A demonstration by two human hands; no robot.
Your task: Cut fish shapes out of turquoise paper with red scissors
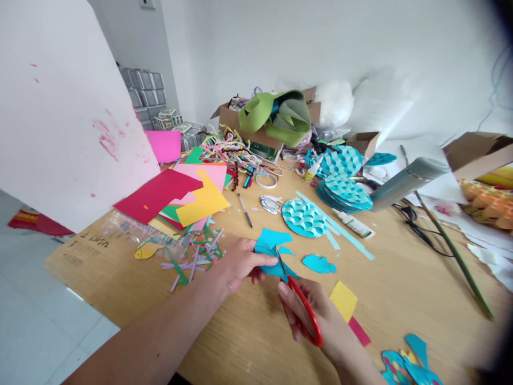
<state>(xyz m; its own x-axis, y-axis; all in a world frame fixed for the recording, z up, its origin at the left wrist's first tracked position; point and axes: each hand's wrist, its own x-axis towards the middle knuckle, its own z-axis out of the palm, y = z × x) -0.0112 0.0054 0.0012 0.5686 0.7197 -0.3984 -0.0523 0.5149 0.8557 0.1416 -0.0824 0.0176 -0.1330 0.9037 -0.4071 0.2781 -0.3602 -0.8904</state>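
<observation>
Tabletop point(120, 283), wood, crowded along the back and left. White board point(60, 107) stands tilted at the left edge, red smears on its face. Cardboard box point(232, 118) at the back, green felt point(256, 113) bulging out of its top. Grey cylinder point(406, 184) leaning on the right; green stick point(452, 251) runs diagonally beyond it. Left of centre: pile of coloured sheets, red sheet point(154, 195) and yellow sheet point(206, 200) on top.

My hands are low centre. Left hand point(240, 262) clamped on the blue paper point(266, 240), thumb on top, fingers underneath. Right hand point(306, 299) closed round the red handles of the scissors point(310, 313); blades sit at the paper, just right of my left thumb. Paper is held up over the table, between both hands, with cuts running in from its right side.

Wavy blue disc point(303, 216) lies flat behind my hands, stack of blue discs point(344, 197) further back. Glue bottle point(355, 223) on its side, right of the single disc. Yellow piece point(343, 300) near my right wrist. Blue fish cutout point(318, 263) flat, just right of the paper. White fish point(271, 204) left of the disc. Pen point(245, 210) left of that.
</observation>
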